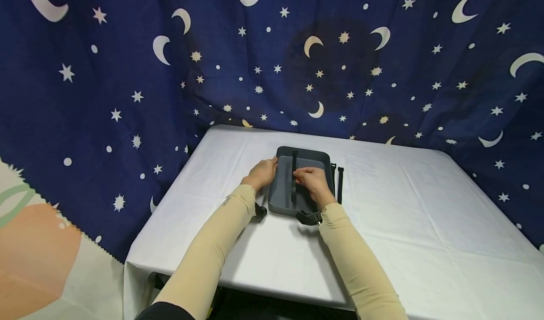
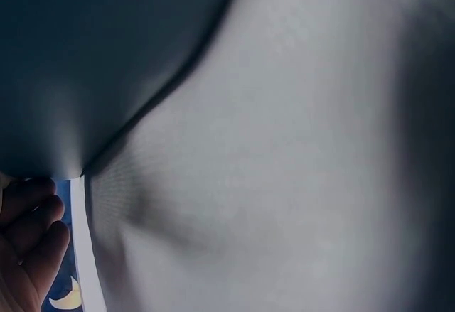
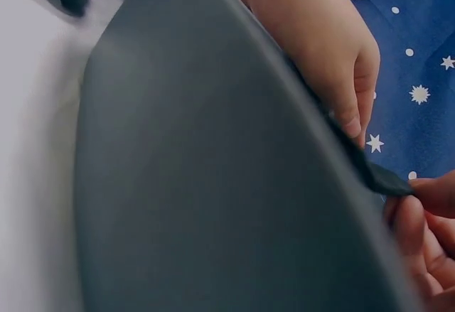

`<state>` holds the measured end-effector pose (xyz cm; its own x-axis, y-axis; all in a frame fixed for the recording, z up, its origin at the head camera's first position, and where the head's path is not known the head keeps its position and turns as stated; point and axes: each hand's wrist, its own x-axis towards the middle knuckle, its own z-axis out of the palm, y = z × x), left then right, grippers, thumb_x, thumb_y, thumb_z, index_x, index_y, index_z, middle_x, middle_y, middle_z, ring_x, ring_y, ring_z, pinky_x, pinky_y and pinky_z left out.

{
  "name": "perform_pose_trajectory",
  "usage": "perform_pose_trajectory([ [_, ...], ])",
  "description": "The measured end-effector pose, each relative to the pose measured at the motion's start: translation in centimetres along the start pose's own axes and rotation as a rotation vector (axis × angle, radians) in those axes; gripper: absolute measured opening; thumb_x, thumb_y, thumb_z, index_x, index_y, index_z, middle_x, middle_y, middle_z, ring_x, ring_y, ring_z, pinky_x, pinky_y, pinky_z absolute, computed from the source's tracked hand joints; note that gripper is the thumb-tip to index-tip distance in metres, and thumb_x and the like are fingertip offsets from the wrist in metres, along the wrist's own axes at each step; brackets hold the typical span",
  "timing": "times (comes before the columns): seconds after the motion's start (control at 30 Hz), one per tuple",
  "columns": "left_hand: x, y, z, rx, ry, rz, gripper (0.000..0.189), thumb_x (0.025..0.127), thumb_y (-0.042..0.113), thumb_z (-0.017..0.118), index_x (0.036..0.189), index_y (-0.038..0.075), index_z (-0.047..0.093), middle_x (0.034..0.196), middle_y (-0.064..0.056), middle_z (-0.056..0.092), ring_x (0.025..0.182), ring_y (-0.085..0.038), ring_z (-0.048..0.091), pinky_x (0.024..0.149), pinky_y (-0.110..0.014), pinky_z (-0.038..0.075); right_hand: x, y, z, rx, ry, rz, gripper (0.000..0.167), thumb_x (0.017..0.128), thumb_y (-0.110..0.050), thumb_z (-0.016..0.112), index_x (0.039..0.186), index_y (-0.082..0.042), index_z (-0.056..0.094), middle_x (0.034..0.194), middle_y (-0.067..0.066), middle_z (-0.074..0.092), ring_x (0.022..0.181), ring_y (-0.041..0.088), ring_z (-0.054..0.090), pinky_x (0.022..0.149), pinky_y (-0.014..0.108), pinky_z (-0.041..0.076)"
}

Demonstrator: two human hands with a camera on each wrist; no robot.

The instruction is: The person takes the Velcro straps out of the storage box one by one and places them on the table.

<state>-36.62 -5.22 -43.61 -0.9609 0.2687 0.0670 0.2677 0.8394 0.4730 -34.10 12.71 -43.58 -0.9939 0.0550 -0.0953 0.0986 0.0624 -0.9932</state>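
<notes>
A dark grey rectangular tray (image 1: 281, 190) with raised walls lies on the table. My left hand (image 1: 262, 172) holds its left wall; in the right wrist view the left thumb (image 3: 345, 116) comes over the rim, and in the left wrist view the fingers (image 2: 32, 234) are at the tray's outside. A black strap (image 1: 294, 192) runs lengthwise inside the tray. Over the tray, my right hand (image 1: 313, 178) pinches this strap between thumb and fingers, its pinched part (image 3: 387, 179) showing in the right wrist view.
Against the tray's right side lie two more black straps, one with a small buckle end (image 1: 333, 165) and another (image 1: 340, 184) farther right. A white cloth (image 1: 425, 225) covers the table. Behind hangs a dark blue curtain (image 1: 272, 51) with moons and stars.
</notes>
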Motion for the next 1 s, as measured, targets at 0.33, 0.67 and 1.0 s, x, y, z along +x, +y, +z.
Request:
perform_pose_trajectory([
  [0.33, -0.2, 0.1, 0.0, 0.012, -0.003, -0.014, 0.047, 0.11, 0.022, 0.036, 0.155, 0.01, 0.038, 0.153, -0.012, 0.048, 0.139, -0.027, 0.05, 0.117, -0.04, 0.042, 0.1, 0.0, -0.7, -0.015, 0.009, 0.032, 0.03, 0.094, 0.0, 0.064, 0.12, 0.015, 0.063, 0.092, 0.003, 0.065, 0.068, 0.0, 0.062, 0.065, 0.013, 0.056],
  [0.67, -0.2, 0.2, -0.1, 0.009, -0.001, -0.012, 0.047, 0.11, 0.022, 0.036, 0.155, 0.009, 0.038, 0.153, -0.013, 0.049, 0.139, -0.028, 0.051, 0.116, -0.041, 0.042, 0.2, -0.1, -1.2, 0.016, 0.0, 0.046, 0.03, 0.093, 0.001, 0.064, 0.121, 0.015, 0.062, 0.085, -0.002, 0.065, 0.066, 0.0, 0.062, 0.065, 0.013, 0.056],
  [1.0, -0.1, 0.1, 0.0, 0.016, 0.005, -0.011, 0.047, 0.11, 0.023, 0.036, 0.155, 0.01, 0.039, 0.152, -0.013, 0.05, 0.138, -0.029, 0.052, 0.115, -0.041, 0.044, 0.2, -0.2, -1.7, 0.03, -0.007, 0.055, 0.031, 0.094, 0.001, 0.064, 0.122, 0.014, 0.062, 0.082, -0.005, 0.065, 0.066, 0.001, 0.061, 0.065, 0.013, 0.056],
])
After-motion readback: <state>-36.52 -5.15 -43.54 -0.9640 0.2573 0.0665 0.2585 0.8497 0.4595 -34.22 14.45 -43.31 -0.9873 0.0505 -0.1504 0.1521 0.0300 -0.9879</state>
